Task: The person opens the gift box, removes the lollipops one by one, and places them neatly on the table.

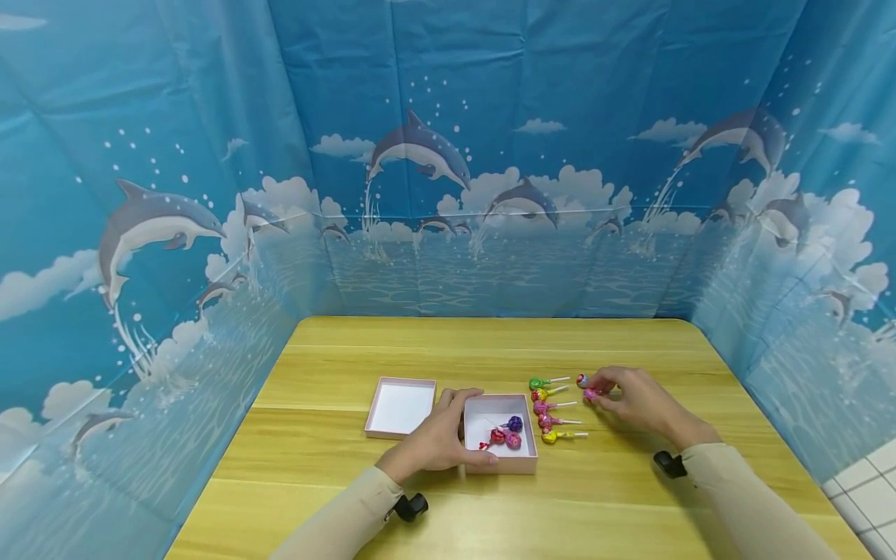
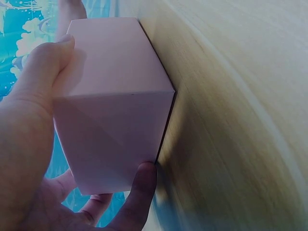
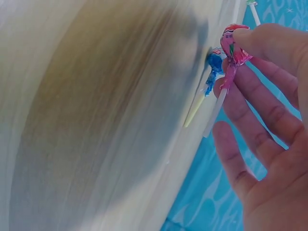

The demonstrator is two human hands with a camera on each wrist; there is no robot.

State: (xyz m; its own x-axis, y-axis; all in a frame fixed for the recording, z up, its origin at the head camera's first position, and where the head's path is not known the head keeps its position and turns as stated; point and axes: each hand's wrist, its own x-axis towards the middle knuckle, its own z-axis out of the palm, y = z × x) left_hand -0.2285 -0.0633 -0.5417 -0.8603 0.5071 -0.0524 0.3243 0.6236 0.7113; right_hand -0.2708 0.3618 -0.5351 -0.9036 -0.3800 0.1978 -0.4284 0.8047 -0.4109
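- Left hand (image 1: 435, 440) grips the pink box (image 1: 501, 443) at its near-left corner — thumb on one wall, fingers round the other; the box sits on the wooden table (image 1: 630, 498), mid-front
- Inside the box: three lollipops (image 1: 508, 434) — purple, red, pink
- Right hand (image 1: 633, 400) pinches a pink lollipop (image 3: 233, 53) by its head, stick pointing down the palm; a blue one (image 3: 212, 67) lies on the table just beside it
- Four more lollies (image 1: 549, 408) lie in a row between box and right hand
- The lid (image 1: 401, 407) lies open-side up, just left of the box
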